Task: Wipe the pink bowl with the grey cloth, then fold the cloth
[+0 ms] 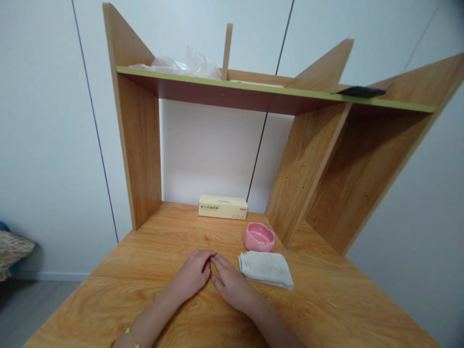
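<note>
Cloth: folded white cloth (266,268) lies on the desk (145,251), just right of the hands.
Hands: left hand (192,275) and right hand (232,285) flat, fingertips together, holding nothing.
Dish: pink dish (258,237) just behind the cloth.

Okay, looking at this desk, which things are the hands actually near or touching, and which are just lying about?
At the hands:
- left hand and right hand, flat on the desk, fingertips meeting, holding nothing
- folded white cloth, just beside the right hand

Lying about:
- pink dish
- long cream box at the back
- clear plastic bag on the shelf
- dark flat object on the shelf
</note>
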{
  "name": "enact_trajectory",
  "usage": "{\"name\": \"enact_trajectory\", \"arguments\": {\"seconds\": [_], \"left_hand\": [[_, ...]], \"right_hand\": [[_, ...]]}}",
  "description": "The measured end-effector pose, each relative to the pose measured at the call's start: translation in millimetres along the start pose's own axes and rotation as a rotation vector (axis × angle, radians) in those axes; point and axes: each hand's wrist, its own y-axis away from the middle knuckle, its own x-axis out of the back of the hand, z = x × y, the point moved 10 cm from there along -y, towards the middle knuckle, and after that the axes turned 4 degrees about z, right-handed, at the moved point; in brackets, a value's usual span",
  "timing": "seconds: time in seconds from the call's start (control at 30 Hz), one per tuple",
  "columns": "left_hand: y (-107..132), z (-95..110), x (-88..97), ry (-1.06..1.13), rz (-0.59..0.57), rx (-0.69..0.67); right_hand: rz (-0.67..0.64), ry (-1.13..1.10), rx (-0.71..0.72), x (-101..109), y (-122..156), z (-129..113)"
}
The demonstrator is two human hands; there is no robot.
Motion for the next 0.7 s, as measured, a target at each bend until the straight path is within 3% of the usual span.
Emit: {"name": "enact_trajectory", "arguments": {"seconds": [0.7], "left_hand": [[0.0,2.1,1.1,-0.009,-0.007,0.012]], "right_hand": [[-0.015,0.01,0.0,0.4,-0.6,-2.0]]}}
